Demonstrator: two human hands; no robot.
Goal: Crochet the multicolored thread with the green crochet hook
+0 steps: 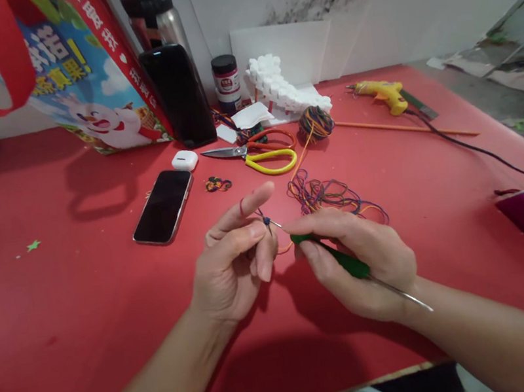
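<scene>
Red table (85, 303), hands (231, 270) (365, 262) close, left forefinger (244, 209) extended

So the hook (349, 263) has a green handle with thin metal poking out both ends; it sits slantwise in the right hand (386, 262), front tip right at a tiny dark-blue yarn knot (266, 220) pinched in the left hand (232, 260); the loose yarn (314, 194) is a loopy purple-and-orange tangle just beyond; an orange strand links it to a wound multicolored ball (316, 122).
</scene>
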